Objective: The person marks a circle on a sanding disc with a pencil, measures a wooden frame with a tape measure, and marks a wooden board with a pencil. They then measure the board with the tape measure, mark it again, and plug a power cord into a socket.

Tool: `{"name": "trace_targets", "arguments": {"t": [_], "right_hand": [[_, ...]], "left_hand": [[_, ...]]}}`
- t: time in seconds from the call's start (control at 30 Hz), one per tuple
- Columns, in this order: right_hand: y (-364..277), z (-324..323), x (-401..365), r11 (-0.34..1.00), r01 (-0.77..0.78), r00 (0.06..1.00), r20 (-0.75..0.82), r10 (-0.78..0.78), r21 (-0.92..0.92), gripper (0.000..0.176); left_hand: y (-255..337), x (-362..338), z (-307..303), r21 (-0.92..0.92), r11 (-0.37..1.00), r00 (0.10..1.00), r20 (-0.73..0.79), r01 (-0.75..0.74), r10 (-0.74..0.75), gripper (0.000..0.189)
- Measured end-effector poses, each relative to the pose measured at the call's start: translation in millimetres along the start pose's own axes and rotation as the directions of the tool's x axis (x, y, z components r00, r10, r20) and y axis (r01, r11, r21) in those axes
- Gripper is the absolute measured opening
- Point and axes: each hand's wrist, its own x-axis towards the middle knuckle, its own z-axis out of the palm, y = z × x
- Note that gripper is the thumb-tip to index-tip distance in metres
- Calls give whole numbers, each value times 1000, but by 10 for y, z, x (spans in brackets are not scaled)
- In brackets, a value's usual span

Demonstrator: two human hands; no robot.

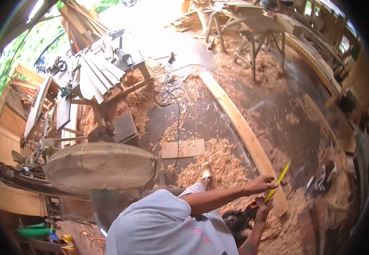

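My left hand (261, 185) reaches over the near end of a long wooden board (244, 127), its fingers at a yellow tape measure blade (282, 172). Below it, my right hand (262, 205) is closed around the tape measure, whose case is mostly hidden by the fingers. The blade slants up and to the right from that hand, past the left fingertips. Running from the upper middle of the view down to my hands, the board lies low over the shavings-covered floor.
A large round fan (101, 165) stands at my left. Beyond it, a bench carries several pale planks (95, 76) and a power tool (125, 57). Cables (167, 93) trail across the floor. Sawhorses (252, 46) hold stacked timber at the back. Wood shavings (210, 163) lie around my foot.
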Motion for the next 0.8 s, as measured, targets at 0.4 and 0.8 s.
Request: {"name": "trace_targets", "arguments": {"t": [0.4,0.8], "right_hand": [[-527,1577,2341,945,-196,980,91,178,262,36],[-1678,4920,4893,796,452,771,625,-121,-403,45]], "left_hand": [[1814,1383,-2374,146,982,977,-157,-124,146,68],[2502,1466,-4983,-27,984,932,-324,-179,161,71]]}}
